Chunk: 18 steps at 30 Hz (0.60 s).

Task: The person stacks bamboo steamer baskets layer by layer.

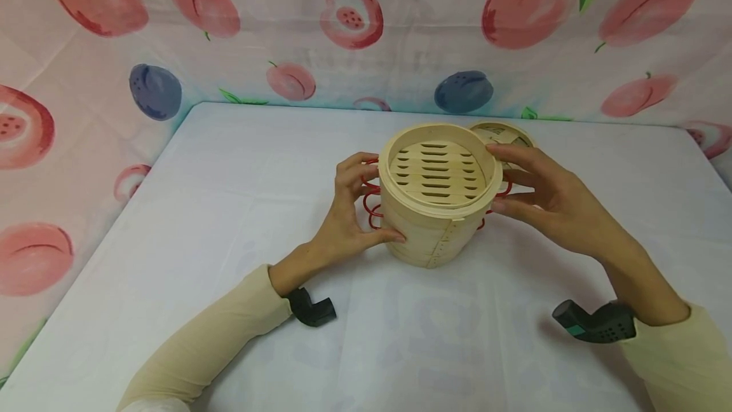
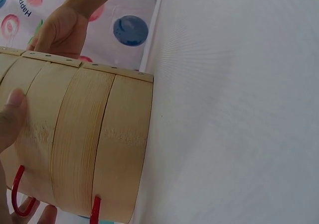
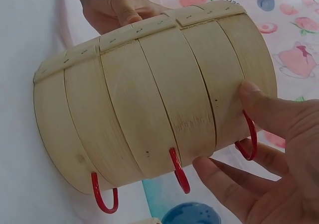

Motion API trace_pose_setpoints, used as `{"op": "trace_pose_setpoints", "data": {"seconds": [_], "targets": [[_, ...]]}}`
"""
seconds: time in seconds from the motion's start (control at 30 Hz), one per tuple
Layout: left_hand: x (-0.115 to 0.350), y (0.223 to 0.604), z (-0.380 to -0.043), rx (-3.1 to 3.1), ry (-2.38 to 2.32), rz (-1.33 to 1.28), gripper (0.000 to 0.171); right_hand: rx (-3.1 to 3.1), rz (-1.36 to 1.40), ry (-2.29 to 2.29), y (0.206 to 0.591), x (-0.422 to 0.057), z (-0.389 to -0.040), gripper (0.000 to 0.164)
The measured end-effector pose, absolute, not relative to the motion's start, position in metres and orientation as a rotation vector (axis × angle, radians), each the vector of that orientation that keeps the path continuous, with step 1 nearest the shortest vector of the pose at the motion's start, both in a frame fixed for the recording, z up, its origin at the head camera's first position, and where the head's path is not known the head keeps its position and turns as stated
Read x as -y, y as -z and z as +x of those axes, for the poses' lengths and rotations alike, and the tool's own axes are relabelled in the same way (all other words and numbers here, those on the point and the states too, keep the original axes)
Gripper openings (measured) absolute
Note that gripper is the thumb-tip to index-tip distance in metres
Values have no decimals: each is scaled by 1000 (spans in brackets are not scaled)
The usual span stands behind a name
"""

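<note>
Beige sleeves (image 1: 217,329) lie lower left and right, left hand (image 1: 345,218) and right hand (image 1: 555,205) clasping the mid-frame steamer stack (image 1: 440,196), apparently squaring its tiers (image 3: 119,109), which next calls for even pressure.

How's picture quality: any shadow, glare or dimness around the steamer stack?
Head: evenly lit, slats on the steamer stack clear, soft shadow near the right hand; left wrist: dimmer, grain visible on bamboo wall; right wrist: dim, red handles distinct; no strong glare anywhere.
</note>
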<state>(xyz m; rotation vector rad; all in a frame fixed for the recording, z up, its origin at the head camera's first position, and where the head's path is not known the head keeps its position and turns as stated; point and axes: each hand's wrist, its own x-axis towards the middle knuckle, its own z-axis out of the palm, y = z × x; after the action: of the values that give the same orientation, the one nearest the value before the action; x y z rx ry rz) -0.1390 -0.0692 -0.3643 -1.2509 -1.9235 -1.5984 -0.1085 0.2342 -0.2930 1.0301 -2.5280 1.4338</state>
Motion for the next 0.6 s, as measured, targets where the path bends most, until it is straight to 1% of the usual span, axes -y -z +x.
{"op": "trace_pose_setpoints", "data": {"seconds": [0.13,0.23,0.6], "targets": [[69,366,-139,1932,1601,-1227,87,2524,1023,-1355,293,-240,-111,83],[69,367,-139,1926,1614,-1218,85,2484,960,-1350,295,-246,-116,78],[70,369,-137,1936,1694,-1198,75,2536,390,-1370,319,-279,-139,50]]}}
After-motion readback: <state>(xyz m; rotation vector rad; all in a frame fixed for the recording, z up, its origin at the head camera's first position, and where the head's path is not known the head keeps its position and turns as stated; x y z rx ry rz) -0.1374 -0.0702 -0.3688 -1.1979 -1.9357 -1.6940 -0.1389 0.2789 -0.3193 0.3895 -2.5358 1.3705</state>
